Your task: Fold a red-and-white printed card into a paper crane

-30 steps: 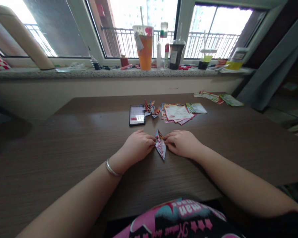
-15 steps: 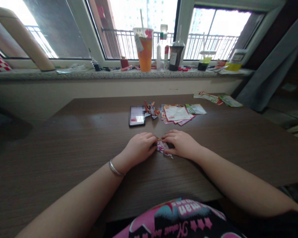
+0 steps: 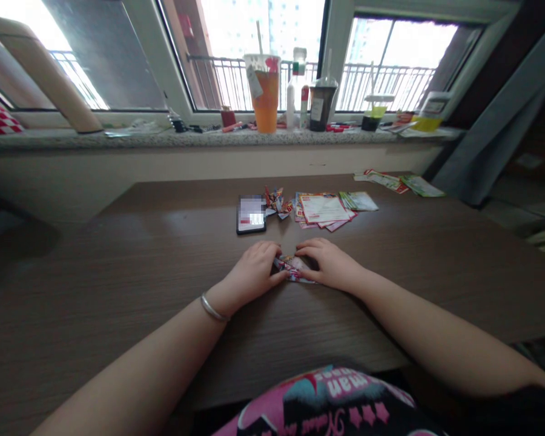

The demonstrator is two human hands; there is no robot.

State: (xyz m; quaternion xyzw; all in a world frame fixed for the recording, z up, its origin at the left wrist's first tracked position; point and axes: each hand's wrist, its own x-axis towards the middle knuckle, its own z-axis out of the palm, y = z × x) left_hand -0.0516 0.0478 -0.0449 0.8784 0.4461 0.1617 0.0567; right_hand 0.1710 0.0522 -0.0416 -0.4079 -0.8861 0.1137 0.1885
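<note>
A small folded piece of printed paper (image 3: pixel 295 268), pink, white and yellow, lies on the table between my hands. My left hand (image 3: pixel 258 266) holds its left end, with the thumb along the near edge and the fingers curled at the far side. Over its right part, my right hand (image 3: pixel 329 261) has the thumb on the near edge and the fingers bent round the far side. Both hands rest low on the tabletop, and the fingers partly cover the paper.
Beyond my hands lie a phone (image 3: pixel 251 215), crumpled or folded printed paper (image 3: pixel 279 203) and a stack of printed sheets (image 3: pixel 324 208). More leaflets (image 3: pixel 386 180) lie at the table's far right. Drink cups, including an orange one (image 3: pixel 266 100), and bottles stand on the windowsill (image 3: pixel 163 140).
The folded paper has turned, so its near edge now runs more level. My left thumb has moved out along the near edge, and the left fingers have shifted slightly left.
</note>
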